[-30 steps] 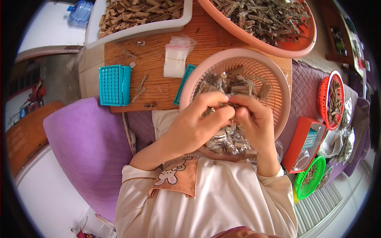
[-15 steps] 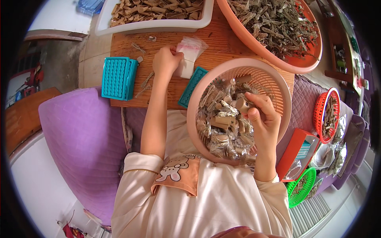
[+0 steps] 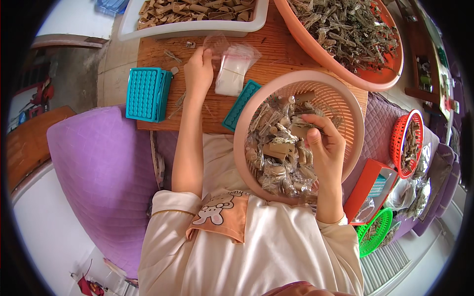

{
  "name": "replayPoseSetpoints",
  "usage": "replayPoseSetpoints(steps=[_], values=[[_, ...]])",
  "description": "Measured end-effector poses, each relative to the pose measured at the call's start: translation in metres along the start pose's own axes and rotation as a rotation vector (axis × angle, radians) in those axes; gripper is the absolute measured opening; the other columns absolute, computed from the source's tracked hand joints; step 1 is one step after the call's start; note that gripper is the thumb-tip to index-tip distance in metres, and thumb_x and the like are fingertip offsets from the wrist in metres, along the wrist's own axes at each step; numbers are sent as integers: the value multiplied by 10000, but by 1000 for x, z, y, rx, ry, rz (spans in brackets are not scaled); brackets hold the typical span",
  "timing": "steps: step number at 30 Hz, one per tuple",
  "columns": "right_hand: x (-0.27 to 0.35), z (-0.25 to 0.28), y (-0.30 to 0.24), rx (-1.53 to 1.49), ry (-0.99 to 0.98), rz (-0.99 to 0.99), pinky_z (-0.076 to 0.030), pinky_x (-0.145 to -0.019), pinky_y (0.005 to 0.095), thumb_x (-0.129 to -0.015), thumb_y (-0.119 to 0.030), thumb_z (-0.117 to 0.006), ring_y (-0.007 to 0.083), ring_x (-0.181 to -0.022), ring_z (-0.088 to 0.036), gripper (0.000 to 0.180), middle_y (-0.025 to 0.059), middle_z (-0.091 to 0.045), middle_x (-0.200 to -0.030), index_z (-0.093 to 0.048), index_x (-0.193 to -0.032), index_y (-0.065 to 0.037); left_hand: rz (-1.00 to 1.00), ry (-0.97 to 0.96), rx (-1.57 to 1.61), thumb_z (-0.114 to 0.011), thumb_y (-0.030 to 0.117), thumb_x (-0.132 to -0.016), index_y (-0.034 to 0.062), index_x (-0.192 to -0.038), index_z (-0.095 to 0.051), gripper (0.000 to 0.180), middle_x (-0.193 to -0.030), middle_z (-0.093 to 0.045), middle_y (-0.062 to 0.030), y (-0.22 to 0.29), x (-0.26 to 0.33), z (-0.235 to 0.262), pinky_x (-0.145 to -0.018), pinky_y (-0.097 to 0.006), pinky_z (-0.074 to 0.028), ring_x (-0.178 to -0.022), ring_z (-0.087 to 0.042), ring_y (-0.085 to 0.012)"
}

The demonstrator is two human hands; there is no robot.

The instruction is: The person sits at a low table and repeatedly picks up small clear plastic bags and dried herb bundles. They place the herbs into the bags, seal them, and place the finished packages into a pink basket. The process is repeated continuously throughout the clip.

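Observation:
My left hand (image 3: 198, 71) is pinched on a thin clear plastic bag (image 3: 215, 43), just left of a banded stack of clear bags (image 3: 231, 74) lying on the wooden table. Over the round pink basket (image 3: 240, 140) my right hand (image 3: 327, 143) is curled, thumb and fingers closed around a small tan cylindrical piece (image 3: 299, 130). Part of that piece is hidden by the fingers and blurs into the pile. Beneath it, the basket holds many tan pieces in clear wrappers (image 3: 279, 149).
Teal ridged trays (image 3: 143, 94) stand at the table's left; another teal tray (image 3: 241, 106) touches the pink basket. At the back are a white tub (image 3: 197, 28) of tan curved pieces and an orange basin (image 3: 340, 79) of dried bundles. A red basket (image 3: 398, 143) and green basket (image 3: 375, 236) sit right.
My left hand has moved left and up from the bag stack, drawing one clear bag away. My right hand has stayed over the basket, shifting slightly left with the tan piece.

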State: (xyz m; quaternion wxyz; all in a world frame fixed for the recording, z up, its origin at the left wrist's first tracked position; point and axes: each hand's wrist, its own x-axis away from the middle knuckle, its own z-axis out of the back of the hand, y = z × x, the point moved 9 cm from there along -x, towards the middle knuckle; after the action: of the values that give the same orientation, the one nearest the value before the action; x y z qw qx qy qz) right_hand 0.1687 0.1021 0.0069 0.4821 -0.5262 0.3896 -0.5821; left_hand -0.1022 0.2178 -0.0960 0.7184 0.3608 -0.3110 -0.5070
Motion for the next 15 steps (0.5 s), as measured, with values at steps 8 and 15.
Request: replayPoseSetpoints(steps=[8, 15], values=[[-3, 9, -36, 17, 58, 190, -409, -605, 173, -846, 5, -502, 82, -726, -473, 205, 39, -453, -877, -603, -1024, 16, -60, -106, 136, -606, 113, -798, 12, -969, -548, 206, -733, -646, -55, 46, 48, 32, -620, -217, -443, -686, -594, -85], [-10, -1, -89, 59, 77, 319, -338, -494, 189, -708, 50, -610, 58, -593, -457, 80, 6, -485, -700, -622, -778, 12, -26, -426, 374, -685, 50, -718, 22, -984, -537, 305, -694, -626, -37, 91, 100, 37, -587, -193, -441, -668, -578, -49]])
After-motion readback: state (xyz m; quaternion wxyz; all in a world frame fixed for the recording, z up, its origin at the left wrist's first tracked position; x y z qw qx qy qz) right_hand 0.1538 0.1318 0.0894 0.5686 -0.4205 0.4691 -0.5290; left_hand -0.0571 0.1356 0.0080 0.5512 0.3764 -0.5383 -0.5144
